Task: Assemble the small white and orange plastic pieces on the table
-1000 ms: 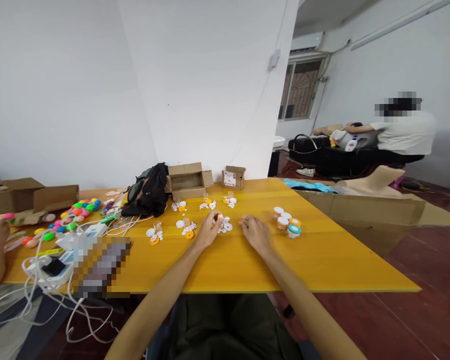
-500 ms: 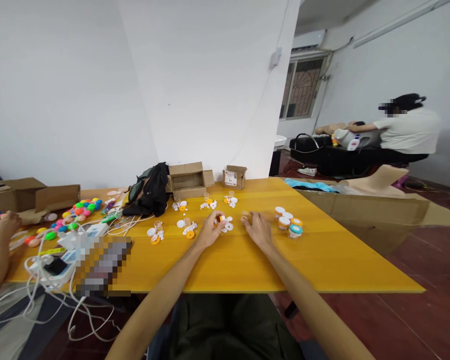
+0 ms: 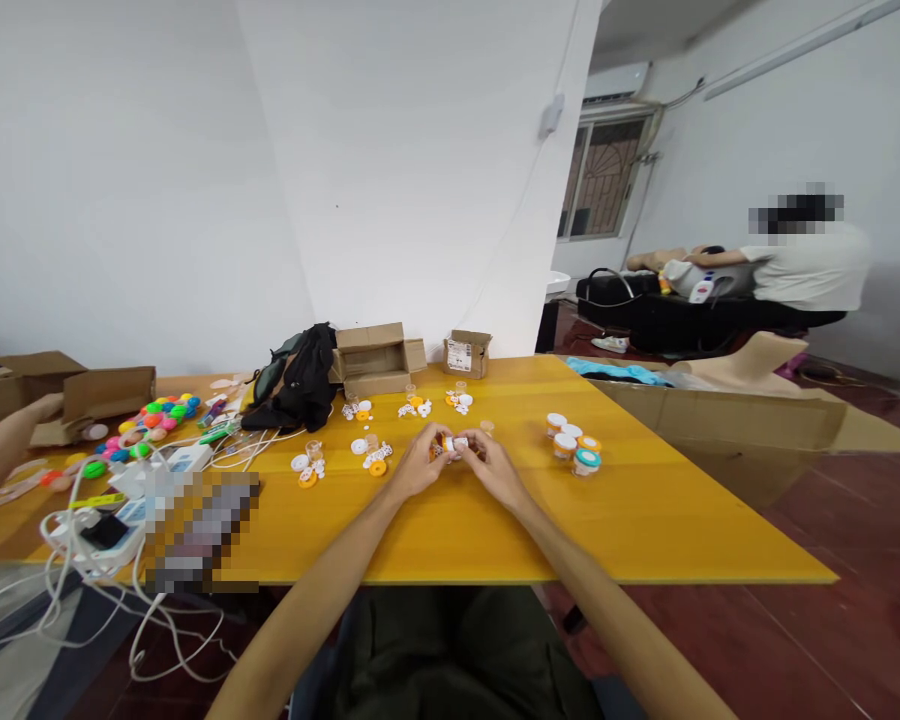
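My left hand (image 3: 418, 464) and my right hand (image 3: 493, 468) meet over the middle of the yellow table (image 3: 645, 510). Their fingertips pinch a small clear jar with an orange and white part (image 3: 450, 445) between them. Both hands are closed on it, fingers curled. Small groups of white and orange lids and clear cups (image 3: 375, 455) lie just left of my left hand. Several capped little jars (image 3: 574, 446) with white, orange and teal lids stand to the right of my right hand.
Open cardboard boxes (image 3: 375, 360) and a black bag (image 3: 296, 385) sit at the table's back. Coloured balls (image 3: 154, 420), white cables and a power strip (image 3: 97, 530) crowd the left end, where another person's arm (image 3: 0, 450) reaches. A person in white sits far right.
My right hand has moved left from beside the capped jars to join my left hand on the small jar. The other person's arm at the left edge has drawn back and up.
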Available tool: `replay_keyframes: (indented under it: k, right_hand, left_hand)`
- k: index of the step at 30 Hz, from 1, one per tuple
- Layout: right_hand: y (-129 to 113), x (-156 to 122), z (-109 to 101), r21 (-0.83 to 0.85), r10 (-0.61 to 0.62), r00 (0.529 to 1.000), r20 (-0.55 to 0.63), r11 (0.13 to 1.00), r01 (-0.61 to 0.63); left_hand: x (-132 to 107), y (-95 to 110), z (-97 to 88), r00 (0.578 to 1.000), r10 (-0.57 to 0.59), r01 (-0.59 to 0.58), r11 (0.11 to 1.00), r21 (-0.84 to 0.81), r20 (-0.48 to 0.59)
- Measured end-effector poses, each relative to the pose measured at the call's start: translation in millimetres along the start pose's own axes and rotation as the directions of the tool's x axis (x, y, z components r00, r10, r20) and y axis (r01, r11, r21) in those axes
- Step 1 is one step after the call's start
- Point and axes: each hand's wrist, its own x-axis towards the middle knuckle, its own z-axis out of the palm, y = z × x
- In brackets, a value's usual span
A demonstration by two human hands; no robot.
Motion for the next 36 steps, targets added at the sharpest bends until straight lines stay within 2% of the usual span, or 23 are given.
replay_keyframes:
  k: [10,15,24,36]
  right_hand:
    - [6.8,2.9,-6.3,0.077,0.064,0.989,0.137,0.994,-0.075]
    - [8.4,2.1,-5.4,0.095,0.064,0.993,0.095,0.993,-0.073]
    - [8.7,1.2,-6.5,0.17,0.089,0.993,0.077,0.98,-0.101]
    - [6.7,4.5,-7.3,0.237,0.112,0.993,-0.03,0.966,-0.101]
  left_hand:
    - [-2.7,-6.1,-0.6,0.987,0.124,-0.13,0.99,0.058,0.1]
    - [-2.1,-7.2,-0.5,0.981,0.161,-0.166,0.985,0.046,0.108]
    - [-0.8,-9.9,0.7,0.989,0.111,-0.115,0.992,0.042,0.094]
    - [-1.1,-5.1,-2.4,0.989,0.146,-0.147,0.988,0.051,0.013]
